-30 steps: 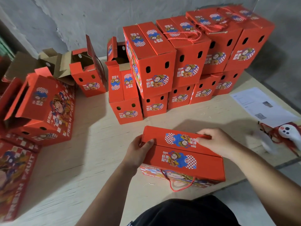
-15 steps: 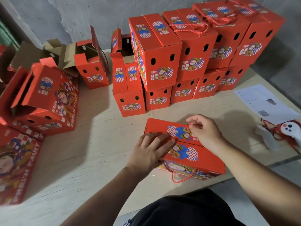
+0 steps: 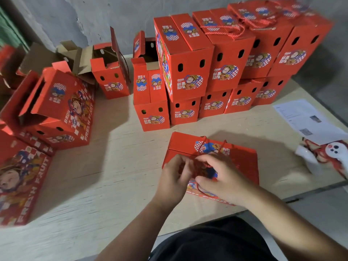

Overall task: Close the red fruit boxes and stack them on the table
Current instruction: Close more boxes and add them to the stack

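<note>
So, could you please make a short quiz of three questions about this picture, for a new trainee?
1. True or false: the box in front has its top flaps folded shut.
2. What are the left hand and right hand working on? A) the paper sheet B) the red rope handle C) an open box
3. Fill in: the closed boxes at the back are stacked ___ layers high.

Key:
1. True.
2. B, the red rope handle on top of the box in front.
3. Two.
</note>
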